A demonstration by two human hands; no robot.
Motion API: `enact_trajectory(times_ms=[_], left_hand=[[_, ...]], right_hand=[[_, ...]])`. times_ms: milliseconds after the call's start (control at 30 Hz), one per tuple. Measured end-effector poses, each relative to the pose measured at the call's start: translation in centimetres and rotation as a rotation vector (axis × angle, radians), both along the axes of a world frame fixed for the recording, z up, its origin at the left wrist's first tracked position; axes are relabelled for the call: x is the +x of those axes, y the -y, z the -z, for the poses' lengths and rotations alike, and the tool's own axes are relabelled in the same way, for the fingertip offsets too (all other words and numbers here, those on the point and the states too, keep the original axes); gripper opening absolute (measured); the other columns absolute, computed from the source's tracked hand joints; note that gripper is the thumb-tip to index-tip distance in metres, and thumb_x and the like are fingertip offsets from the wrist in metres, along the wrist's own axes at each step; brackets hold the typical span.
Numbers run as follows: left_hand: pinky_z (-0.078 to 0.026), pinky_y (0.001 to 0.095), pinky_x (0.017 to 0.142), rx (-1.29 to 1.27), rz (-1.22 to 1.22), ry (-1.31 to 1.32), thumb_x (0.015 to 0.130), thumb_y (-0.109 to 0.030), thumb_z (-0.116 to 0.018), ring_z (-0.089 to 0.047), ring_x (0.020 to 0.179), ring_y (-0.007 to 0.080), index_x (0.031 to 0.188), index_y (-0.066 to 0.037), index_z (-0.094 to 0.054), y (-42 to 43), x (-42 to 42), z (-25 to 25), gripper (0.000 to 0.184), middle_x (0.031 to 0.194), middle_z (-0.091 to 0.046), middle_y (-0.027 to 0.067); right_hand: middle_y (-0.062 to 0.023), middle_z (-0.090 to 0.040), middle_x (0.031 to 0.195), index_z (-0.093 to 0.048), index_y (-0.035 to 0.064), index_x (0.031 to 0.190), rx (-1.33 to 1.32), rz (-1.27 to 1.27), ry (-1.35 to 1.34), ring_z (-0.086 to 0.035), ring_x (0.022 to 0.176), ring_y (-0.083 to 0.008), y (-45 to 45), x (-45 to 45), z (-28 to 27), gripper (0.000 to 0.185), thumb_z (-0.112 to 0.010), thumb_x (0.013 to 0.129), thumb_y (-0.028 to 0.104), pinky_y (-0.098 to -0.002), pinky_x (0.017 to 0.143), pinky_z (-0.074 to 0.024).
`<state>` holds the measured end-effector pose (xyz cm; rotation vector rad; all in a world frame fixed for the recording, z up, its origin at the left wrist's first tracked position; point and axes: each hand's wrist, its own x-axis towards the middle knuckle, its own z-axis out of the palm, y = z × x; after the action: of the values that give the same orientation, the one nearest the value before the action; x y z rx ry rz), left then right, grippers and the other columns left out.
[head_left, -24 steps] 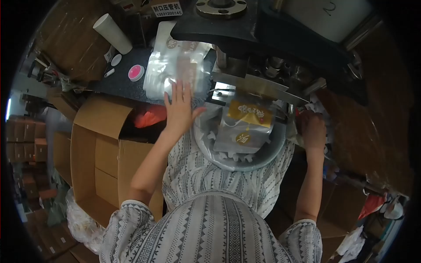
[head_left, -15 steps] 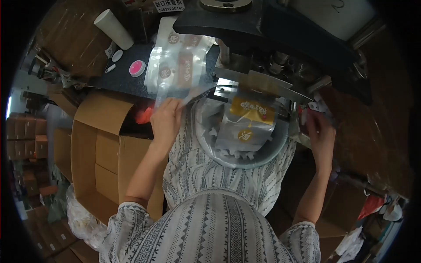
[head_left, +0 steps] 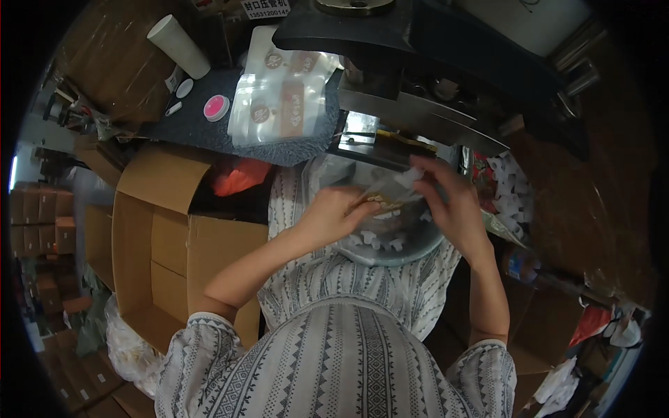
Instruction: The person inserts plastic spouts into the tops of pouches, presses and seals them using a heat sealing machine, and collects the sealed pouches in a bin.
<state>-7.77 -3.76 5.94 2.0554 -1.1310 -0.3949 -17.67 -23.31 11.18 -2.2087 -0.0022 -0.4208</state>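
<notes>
My left hand (head_left: 338, 214) pinches a clear plastic pouch (head_left: 380, 187) held over a round basin (head_left: 376, 263) on my lap. My right hand (head_left: 451, 202) is closed on a small white plastic spout (head_left: 417, 174) at the pouch's upper edge; whether it is inside the pouch I cannot tell. Several white spouts (head_left: 376, 242) lie in the basin. Gold printing shows below and through the clear pouch, partly hidden by my hands. Just beyond my hands stands a dark press machine (head_left: 418, 111) with metal jaws, with a yellow strip (head_left: 411, 142) under it.
Printed clear pouches (head_left: 282, 104) lie stacked on a grey cloth (head_left: 306, 148) at the left. Near them are a pink round tin (head_left: 216, 107) and a white cup (head_left: 178, 47). An open cardboard box (head_left: 164, 244) stands left; more white spouts (head_left: 509, 188) sit at the right.
My left hand has moved right from beside the stack with a clear pouch. My right hand has come in from the right with a spout. The gold pouch no longer hangs before the machine.
</notes>
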Motion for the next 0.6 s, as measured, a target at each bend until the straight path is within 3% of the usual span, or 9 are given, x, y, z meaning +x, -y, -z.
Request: enact_trajectory(times_ms=[33, 100, 200, 300, 333, 400, 467, 533, 600], left_hand=[[-0.048, 0.0294, 0.056, -0.003, 0.002, 0.003, 0.085, -0.015, -0.066, -0.063, 0.063, 0.022, 0.091, -0.002, -0.067, 0.7, 0.4, 0.3, 0.014, 0.076, -0.065, 0.01], [-0.048, 0.0291, 0.056, 0.037, -0.103, -0.664, 0.089, -0.023, -0.062, -0.064, 0.063, 0.0165, 0.09, -0.002, -0.068, 2.3, 1.5, 0.8, 0.022, 0.073, -0.066, 0.0106], [-0.047, 0.0283, 0.054, -0.158, -0.211, -0.88, 0.091, -0.028, -0.061, -0.062, 0.062, 0.011, 0.093, -0.003, -0.069, 4.7, 2.6, 1.2, 0.026, 0.077, -0.068, 0.0105], [-0.048, 0.0241, 0.061, -0.117, -0.302, -1.057, 0.092, -0.027, -0.062, -0.06, 0.067, 0.0112, 0.098, 0.001, -0.066, 5.1, 2.5, 0.4, 0.029, 0.073, -0.064, 0.0079], [-0.048, 0.0241, 0.061, -0.114, -0.3, -1.057, 0.092, -0.027, -0.062, -0.06, 0.067, 0.0112, 0.098, 0.001, -0.066, 4.8, 2.6, 0.6, 0.029, 0.073, -0.064, 0.0079], [-0.05, 0.0272, 0.066, 0.087, -0.231, -0.364, 0.092, -0.024, -0.061, -0.061, 0.073, 0.0145, 0.106, 0.0, -0.063, 3.4, 3.5, 1.2, 0.028, 0.084, -0.065, 0.0096], [-0.046, 0.0403, 0.087, -0.344, -0.43, 0.022, 0.086, -0.024, -0.066, -0.058, 0.103, 0.0351, 0.113, -0.003, -0.06, 1.2, 6.6, 1.4, 0.035, 0.112, -0.06, 0.0215], [-0.04, 0.0415, 0.095, -0.063, -0.511, 0.649, 0.083, -0.021, -0.067, -0.047, 0.117, 0.04, 0.129, -0.006, -0.05, -2.0, 10.1, 1.9, 0.052, 0.133, -0.045, 0.0227], [-0.038, 0.042, 0.098, 0.085, -0.413, 0.716, 0.082, -0.02, -0.067, -0.045, 0.119, 0.0412, 0.132, -0.006, -0.046, -3.6, 8.9, 4.1, 0.056, 0.134, -0.043, 0.0228]], right_hand=[[-0.0127, -0.063, 0.095, -0.062, 0.003, 0.105, 0.045, 0.104, -0.051, -0.063, 0.087, -0.0291, 0.4, -0.2, 0.0, 0.022, -0.062, 0.083, 0.0, -0.0351, 0.074, -0.0518], [-0.013, -0.063, 0.095, -0.062, 0.0036, 0.107, 0.087, 0.208, -0.103, -0.064, 0.086, -0.0288, 1.3, -0.8, 0.0, 0.023, -0.063, 0.084, 0.002, -0.0351, 0.073, -0.0517], [-0.0146, -0.063, 0.096, -0.06, 0.0048, 0.11, -0.144, 0.277, -0.071, -0.064, 0.085, -0.0297, 2.5, -2.9, 0.1, 0.027, -0.064, 0.084, 0.007, -0.0371, 0.072, -0.0521], [-0.0167, -0.063, 0.096, -0.059, 0.0044, 0.109, -0.262, 0.427, -0.115, -0.063, 0.086, -0.0324, 4.9, -4.3, 0.4, 0.027, -0.064, 0.084, 0.012, -0.0406, 0.072, -0.0516], [-0.017, -0.062, 0.101, -0.06, 0.0043, 0.11, -0.439, 0.571, -0.333, -0.063, 0.089, -0.0337, 6.5, -4.5, 1.2, 0.027, -0.063, 0.084, 0.01, -0.0412, 0.075, -0.051], [-0.0174, -0.062, 0.107, -0.061, 0.0041, 0.11, -0.614, 0.722, -0.552, -0.063, 0.092, -0.0349, 7.8, -4.4, 2.7, 0.027, -0.061, 0.083, 0.008, -0.0418, 0.078, -0.0504], [-0.0196, -0.062, 0.106, -0.062, 0.0035, 0.107, -0.437, 0.623, -0.489, -0.06, 0.095, -0.0394, 8.8, -4.3, 3.9, 0.026, -0.058, 0.082, 0.006, -0.0455, 0.081, -0.0483], [-0.0203, -0.062, 0.104, -0.061, 0.0034, 0.105, -0.425, 0.589, -0.405, -0.06, 0.093, -0.0401, 9.0, -4.1, 4.5, 0.024, -0.057, 0.081, 0.005, -0.0463, 0.079, -0.049], [-0.021, -0.062, 0.101, -0.061, 0.0032, 0.103, -0.416, 0.546, -0.311, -0.06, 0.091, -0.0408, 8.9, -4.1, 4.3, 0.023, -0.055, 0.081, 0.004, -0.0472, 0.077, -0.0496]])
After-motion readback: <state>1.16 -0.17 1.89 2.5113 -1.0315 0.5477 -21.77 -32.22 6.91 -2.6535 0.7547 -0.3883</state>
